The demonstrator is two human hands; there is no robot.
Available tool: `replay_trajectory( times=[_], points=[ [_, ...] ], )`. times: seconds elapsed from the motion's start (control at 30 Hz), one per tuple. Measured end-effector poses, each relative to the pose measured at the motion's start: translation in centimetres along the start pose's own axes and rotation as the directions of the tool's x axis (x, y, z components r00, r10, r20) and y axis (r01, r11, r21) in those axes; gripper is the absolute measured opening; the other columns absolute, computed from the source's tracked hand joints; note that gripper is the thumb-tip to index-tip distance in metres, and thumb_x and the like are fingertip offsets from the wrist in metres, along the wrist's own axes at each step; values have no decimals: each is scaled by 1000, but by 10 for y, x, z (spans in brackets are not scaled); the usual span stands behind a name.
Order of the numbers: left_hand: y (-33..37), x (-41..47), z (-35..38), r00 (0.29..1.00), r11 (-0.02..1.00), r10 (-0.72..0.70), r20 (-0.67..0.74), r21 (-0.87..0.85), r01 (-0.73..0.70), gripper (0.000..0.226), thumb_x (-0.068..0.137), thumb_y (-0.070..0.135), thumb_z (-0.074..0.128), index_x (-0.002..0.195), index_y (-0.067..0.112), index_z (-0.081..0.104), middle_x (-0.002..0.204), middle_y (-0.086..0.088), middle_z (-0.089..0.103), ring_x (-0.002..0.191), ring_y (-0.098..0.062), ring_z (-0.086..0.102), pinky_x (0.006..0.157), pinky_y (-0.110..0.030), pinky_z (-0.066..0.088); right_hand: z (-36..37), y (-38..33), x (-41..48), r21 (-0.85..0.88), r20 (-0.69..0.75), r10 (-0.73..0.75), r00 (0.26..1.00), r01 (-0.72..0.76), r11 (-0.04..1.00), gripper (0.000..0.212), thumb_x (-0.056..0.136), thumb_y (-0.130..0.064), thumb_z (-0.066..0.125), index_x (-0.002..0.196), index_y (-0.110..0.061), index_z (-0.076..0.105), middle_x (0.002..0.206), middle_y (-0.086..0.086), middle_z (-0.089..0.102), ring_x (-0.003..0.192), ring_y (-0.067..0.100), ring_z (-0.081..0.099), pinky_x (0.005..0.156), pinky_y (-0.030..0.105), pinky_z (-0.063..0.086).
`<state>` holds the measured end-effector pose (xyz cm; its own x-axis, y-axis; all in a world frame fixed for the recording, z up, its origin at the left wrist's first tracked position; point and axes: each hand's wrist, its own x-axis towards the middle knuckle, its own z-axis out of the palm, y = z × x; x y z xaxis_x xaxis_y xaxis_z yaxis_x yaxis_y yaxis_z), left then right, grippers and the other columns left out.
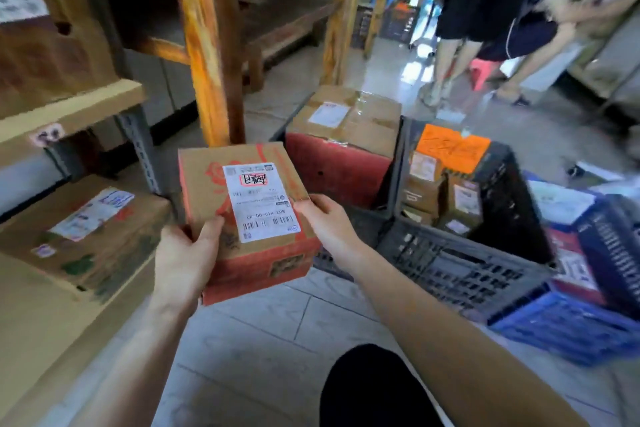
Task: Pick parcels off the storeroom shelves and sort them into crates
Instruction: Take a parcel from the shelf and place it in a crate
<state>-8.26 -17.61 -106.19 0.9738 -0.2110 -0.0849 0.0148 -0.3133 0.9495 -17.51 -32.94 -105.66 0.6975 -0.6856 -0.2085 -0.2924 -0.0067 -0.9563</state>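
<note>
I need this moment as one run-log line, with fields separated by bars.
phase: carry | left hand: grips box | right hand: grips box | box: label up | black crate: holds parcels

L hand (pixel 187 256), R hand (pixel 325 218) (both gripping).

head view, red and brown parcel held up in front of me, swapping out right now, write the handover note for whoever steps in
Left grip: holds the labelled parcel at its near left corner, thumb on top.
Right grip: holds the parcel's right edge.
Things: the parcel is in the air, short of the crates. The black crate ahead right holds several small parcels; a large box stands just left of it; a blue crate lies nearer right. Shelf boxes sit on the left.
Done: this parcel picked, some crated.
Left: drop this one in a crate (which one, I cannot tell), then pick the shelf boxes.
</note>
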Motion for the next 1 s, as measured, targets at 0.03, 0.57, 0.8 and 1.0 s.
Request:
replay_trajectory(
  times=[0.03,0.57,0.8,1.0],
  points=[
    [12,1,22,1000,1000,21,0,14,-21,34,83,34,61,94,2,56,92,-11,60,83,-26,56,73,-32,40,-19,0,10,39,-40,-2,999,3,999,13,83,-30,59,93,-23,63,86,-7,67,80,12,64,69,27,50],
    [253,-83,250,866,955,-75,494,287,-81,41,86,31,61,114,2,53,109,-11,63,94,-26,59,82,-37,46,-319,-83,1,467,-358,472,805,-284,838,25,85,-19,56,110,-18,60,93,-6,63,77,0,58,60,13,43],
    [276,-104,307,782,937,-237,576,348,29,32,84,33,62,106,13,48,102,-2,60,91,-22,58,82,-35,48,-380,-88,-4,481,-380,596,707,-400,780,30,87,-17,53,117,-16,55,102,0,64,87,9,58,65,18,44],
    [266,-75,340,740,877,-300,603,479,-35,31,86,38,58,101,12,54,104,-8,58,90,-23,57,81,-36,47,-389,-78,27,481,-370,668,645,-482,732,38,87,-22,55,124,-14,51,112,4,63,99,17,60,72,23,47]
  ],
)
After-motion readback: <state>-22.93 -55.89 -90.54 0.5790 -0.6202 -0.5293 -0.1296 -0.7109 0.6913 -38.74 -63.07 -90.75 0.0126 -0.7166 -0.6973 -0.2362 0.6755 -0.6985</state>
